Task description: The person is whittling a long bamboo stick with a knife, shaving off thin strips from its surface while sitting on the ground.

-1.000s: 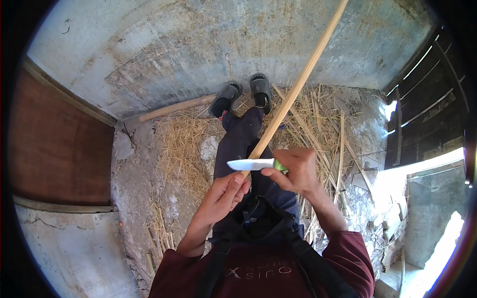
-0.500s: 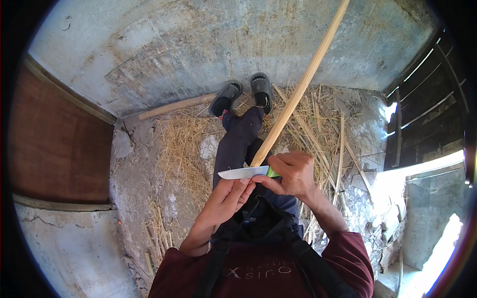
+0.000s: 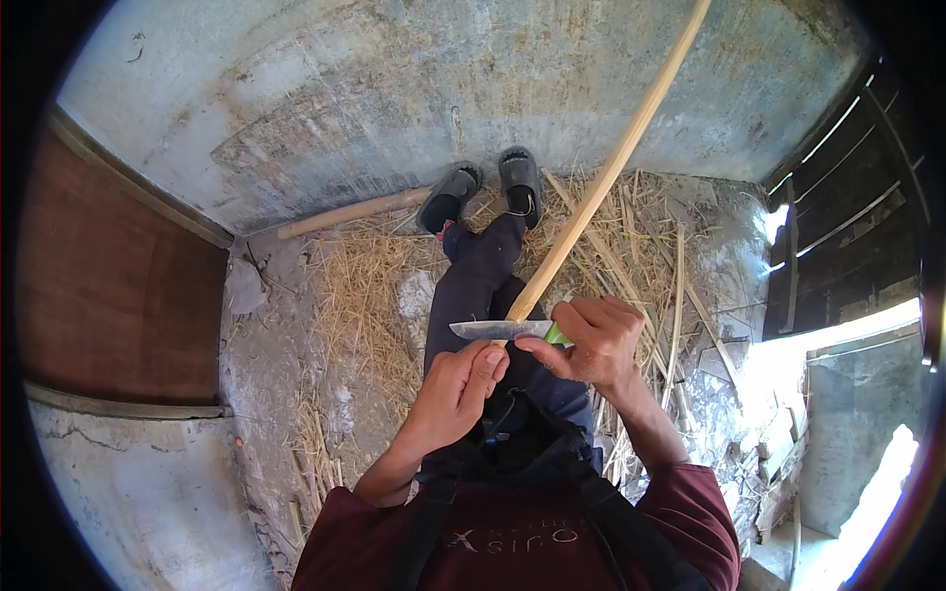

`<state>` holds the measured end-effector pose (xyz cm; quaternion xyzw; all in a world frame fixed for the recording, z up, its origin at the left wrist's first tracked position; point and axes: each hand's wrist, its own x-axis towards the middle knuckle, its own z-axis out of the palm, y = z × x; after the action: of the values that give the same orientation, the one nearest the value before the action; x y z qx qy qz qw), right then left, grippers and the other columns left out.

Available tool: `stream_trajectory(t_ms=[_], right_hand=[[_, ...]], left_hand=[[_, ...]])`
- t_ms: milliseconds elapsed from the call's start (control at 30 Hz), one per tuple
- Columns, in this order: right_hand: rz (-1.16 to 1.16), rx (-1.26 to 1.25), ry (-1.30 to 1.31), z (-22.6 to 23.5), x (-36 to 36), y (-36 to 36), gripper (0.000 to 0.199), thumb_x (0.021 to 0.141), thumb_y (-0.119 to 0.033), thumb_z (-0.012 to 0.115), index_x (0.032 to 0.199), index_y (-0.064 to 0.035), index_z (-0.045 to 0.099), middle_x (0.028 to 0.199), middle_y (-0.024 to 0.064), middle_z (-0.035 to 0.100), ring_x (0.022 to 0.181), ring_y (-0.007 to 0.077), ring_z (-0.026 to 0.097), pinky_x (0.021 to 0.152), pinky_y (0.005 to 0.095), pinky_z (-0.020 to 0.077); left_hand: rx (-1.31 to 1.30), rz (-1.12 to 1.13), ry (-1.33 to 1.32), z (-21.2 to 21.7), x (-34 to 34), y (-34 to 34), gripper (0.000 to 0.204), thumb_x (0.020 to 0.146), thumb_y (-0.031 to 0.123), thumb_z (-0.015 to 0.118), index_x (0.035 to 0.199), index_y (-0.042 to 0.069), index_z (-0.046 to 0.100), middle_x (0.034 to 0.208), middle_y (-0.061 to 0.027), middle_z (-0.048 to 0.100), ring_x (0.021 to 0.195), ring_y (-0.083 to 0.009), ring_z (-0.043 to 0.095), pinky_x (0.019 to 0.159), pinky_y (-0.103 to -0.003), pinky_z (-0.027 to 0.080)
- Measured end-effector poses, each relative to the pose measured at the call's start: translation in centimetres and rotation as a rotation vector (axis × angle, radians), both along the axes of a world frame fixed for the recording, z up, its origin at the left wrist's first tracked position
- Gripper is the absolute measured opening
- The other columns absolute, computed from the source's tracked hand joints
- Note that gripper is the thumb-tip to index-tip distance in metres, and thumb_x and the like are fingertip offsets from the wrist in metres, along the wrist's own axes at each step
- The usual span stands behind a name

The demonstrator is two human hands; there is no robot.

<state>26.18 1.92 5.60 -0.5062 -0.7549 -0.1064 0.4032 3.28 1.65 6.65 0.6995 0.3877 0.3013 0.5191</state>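
A long pale strip of split bamboo or wood (image 3: 599,187) slants from my lap up to the far right, past the top edge. My left hand (image 3: 455,386) pinches its near end between thumb and fingers. In my right hand (image 3: 598,340) is a knife (image 3: 490,330), fingers wrapped round its green handle. The blade lies crosswise over the strip, just beyond my left fingertips, its tip pointing left. Most of the handle is hidden in the right fist.
Straw and shavings (image 3: 370,295) litter the floor. Loose strips (image 3: 678,295) lie at the right, and a thick pole (image 3: 355,212) rests along the concrete wall (image 3: 394,98). A brown wooden panel (image 3: 118,286) stands left; dark slatted boards (image 3: 847,207) are at the right.
My right hand and the knife have moved slightly right and the blade has tilted. The strip has shifted a little to the right, and my left hand has closed more on its end.
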Motion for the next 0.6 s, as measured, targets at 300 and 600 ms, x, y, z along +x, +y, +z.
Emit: stream_trajectory(t_ms=[300,600], right_hand=[[-0.057,0.034,-0.042,-0.4,1.0,0.0,0.057,0.079,-0.064,0.086,0.068,-0.0146,0.059,0.055,-0.0009,0.046,0.043,0.0188,0.049,0.044,0.0338,0.0367],[-0.811,0.088,0.59,-1.1,14.2,4.0,0.06,0.108,-0.049,0.062,0.07,-0.0034,0.067,0.054,0.0005,0.053,0.049,0.0135,0.047,0.048,0.0403,0.036]], left_hand=[[0.078,0.018,0.114,0.6,-0.2,0.3,0.031,0.116,0.022,0.044,0.096,0.001,0.057,0.066,-0.0101,0.054,0.054,-0.0267,0.058,0.056,-0.038,0.043],[0.118,0.074,0.22,-0.7,-2.4,-1.0,0.031,0.115,0.022,0.046,0.095,0.001,0.055,0.067,-0.0132,0.052,0.054,-0.0294,0.055,0.056,-0.039,0.043]])
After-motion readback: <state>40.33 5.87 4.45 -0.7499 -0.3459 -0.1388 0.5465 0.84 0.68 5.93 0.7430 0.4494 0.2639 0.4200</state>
